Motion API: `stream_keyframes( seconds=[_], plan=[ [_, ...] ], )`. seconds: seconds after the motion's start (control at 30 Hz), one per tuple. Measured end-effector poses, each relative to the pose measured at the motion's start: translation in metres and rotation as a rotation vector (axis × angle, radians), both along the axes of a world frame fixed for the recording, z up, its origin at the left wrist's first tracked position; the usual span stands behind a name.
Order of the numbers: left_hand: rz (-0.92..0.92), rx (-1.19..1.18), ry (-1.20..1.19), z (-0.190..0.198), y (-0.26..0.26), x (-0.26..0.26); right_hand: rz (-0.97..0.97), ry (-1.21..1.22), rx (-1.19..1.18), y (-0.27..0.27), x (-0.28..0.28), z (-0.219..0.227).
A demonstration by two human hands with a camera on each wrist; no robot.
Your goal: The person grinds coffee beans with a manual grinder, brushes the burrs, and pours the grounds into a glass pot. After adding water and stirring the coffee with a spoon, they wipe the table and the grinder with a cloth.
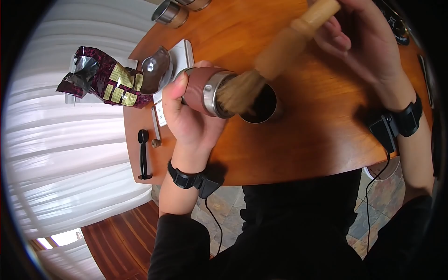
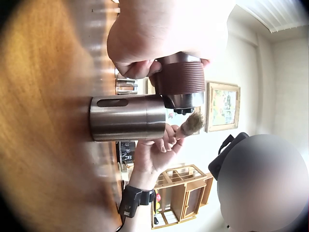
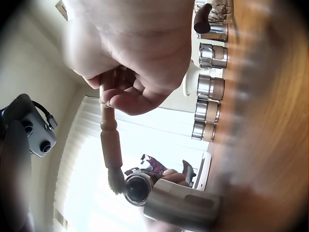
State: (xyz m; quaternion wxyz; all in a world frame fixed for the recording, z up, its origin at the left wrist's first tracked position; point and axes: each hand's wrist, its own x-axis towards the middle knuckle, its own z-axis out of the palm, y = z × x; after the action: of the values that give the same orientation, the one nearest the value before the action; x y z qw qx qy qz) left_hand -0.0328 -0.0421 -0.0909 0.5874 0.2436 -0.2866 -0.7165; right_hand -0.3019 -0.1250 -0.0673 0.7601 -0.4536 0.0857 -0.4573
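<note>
In the head view my left hand (image 1: 196, 126) grips a steel grinder part (image 1: 199, 89) with a reddish-brown ribbed band, tilted so its open end faces right. My right hand (image 1: 371, 44) holds a brush (image 1: 284, 53) by the end of its turned wooden handle. The bristles (image 1: 240, 93) overlap the mouth of the grinder part in the head view and sit right by its rim in the right wrist view. Below them a steel cylinder (image 2: 128, 118) with an oval slot in its side stands upright on the table.
To the left are a coffee bag (image 1: 112, 79), a brown curved scoop-like dish (image 1: 155, 70), a white scale (image 1: 184, 53) and a black spoon (image 1: 143, 154) near the wooden table's (image 1: 280, 158) edge. Several steel canisters (image 3: 211, 87) line the far side.
</note>
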Motion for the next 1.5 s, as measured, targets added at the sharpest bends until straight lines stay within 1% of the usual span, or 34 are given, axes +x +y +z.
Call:
stream_keyframes(
  seconds=[0.03, 0.1, 0.13, 0.2, 0.23, 0.27, 0.3, 0.33, 0.4, 0.43, 0.5, 0.53, 0.57, 0.63, 0.77, 0.83, 0.87, 0.93, 1.0, 1.03, 1.1, 1.17, 1.23, 1.27, 1.3, 1.37, 1.4, 1.5],
  plan=[
    [0.03, -0.009, -0.027, 0.0, 0.0, -0.001, 0.0, 0.001, 0.0, 0.002, 0.001, 0.003],
    [0.06, -0.018, -0.053, 0.0, 0.0, -0.001, -0.149, 0.013, 0.095, 0.009, 0.007, 0.012],
    [0.054, -0.014, -0.051, 0.0, 0.0, 0.0, -0.15, 0.015, 0.095, 0.008, 0.006, 0.009],
    [0.047, -0.01, -0.049, -0.001, 0.0, 0.002, -0.158, 0.204, -0.159, 0.001, 0.005, -0.002],
    [0.036, -0.011, -0.03, -0.001, 0.0, 0.002, -0.157, 0.205, -0.159, -0.004, 0.002, -0.008],
    [0.025, -0.011, -0.012, -0.001, 0.0, 0.003, -0.107, 0.175, -0.113, -0.01, 0.0, -0.015],
    [0.026, -0.011, -0.012, -0.001, 0.0, 0.003, -0.057, 0.145, -0.068, -0.012, 0.0, -0.016],
    [0.006, -0.034, -0.015, -0.001, 0.0, 0.003, -0.056, 0.145, -0.068, -0.012, -0.001, -0.015],
    [-0.015, -0.057, -0.019, -0.001, 0.001, 0.002, -0.035, 0.019, -0.247, -0.01, -0.002, -0.007],
    [-0.005, -0.045, -0.037, -0.001, 0.001, 0.001, -0.035, 0.019, -0.247, -0.007, -0.001, -0.004],
    [0.004, -0.032, -0.055, 0.0, 0.002, -0.001, -0.091, -0.026, -0.014, 0.0, 0.002, 0.001],
    [0.019, -0.029, -0.089, 0.001, 0.002, -0.003, -0.106, -0.011, 0.011, 0.002, 0.004, 0.001],
    [0.034, -0.025, -0.124, 0.001, 0.003, -0.004, -0.107, -0.011, 0.012, 0.003, 0.006, 0.001],
    [0.027, -0.025, -0.113, 0.001, 0.002, -0.002, -0.106, 0.009, -0.048, 0.003, 0.008, 0.001],
    [0.046, 0.002, -0.122, 0.001, 0.002, -0.004, -0.129, 0.039, -0.058, 0.006, 0.009, 0.006],
    [0.048, 0.01, -0.109, 0.0, 0.001, -0.001, -0.194, 0.115, 0.072, 0.011, 0.008, 0.014],
    [0.049, 0.017, -0.096, 0.0, 0.001, 0.0, -0.194, 0.115, 0.073, 0.009, 0.007, 0.011],
    [0.056, 0.007, -0.061, 0.002, 0.001, -0.002, -0.216, 0.179, -0.021, 0.003, 0.006, 0.001],
    [0.064, -0.005, -0.026, 0.001, 0.0, -0.001, -0.208, 0.211, -0.058, 0.005, 0.007, 0.003],
    [0.033, 0.003, -0.04, -0.001, -0.001, 0.004, -0.2, 0.243, -0.096, 0.006, 0.008, 0.004],
    [0.002, 0.011, -0.051, -0.001, -0.001, 0.003, -0.224, 0.234, -0.103, 0.001, 0.003, -0.002],
    [0.08, -0.005, -0.097, 0.005, 0.003, -0.008, -0.249, 0.227, -0.109, 0.0, 0.0, -0.002],
    [0.052, -0.024, -0.104, 0.001, 0.003, -0.005, -0.224, 0.07, 0.027, 0.005, 0.002, 0.008],
    [0.025, -0.044, -0.114, 0.0, 0.002, -0.003, -0.251, 0.055, 0.093, 0.011, 0.005, 0.015],
    [0.024, -0.045, -0.113, 0.0, 0.002, -0.004, -0.252, 0.056, 0.092, 0.009, 0.005, 0.011],
    [0.036, 0.027, 0.027, 0.002, 0.002, -0.004, -0.184, 0.106, -0.1, 0.0, 0.006, -0.003],
    [0.036, 0.026, 0.027, 0.002, 0.002, -0.004, -0.162, 0.155, -0.184, -0.003, 0.006, -0.006],
    [0.007, 0.021, 0.079, 0.002, 0.0, -0.002, -0.134, 0.16, -0.184, -0.005, 0.006, -0.009]
  ],
)
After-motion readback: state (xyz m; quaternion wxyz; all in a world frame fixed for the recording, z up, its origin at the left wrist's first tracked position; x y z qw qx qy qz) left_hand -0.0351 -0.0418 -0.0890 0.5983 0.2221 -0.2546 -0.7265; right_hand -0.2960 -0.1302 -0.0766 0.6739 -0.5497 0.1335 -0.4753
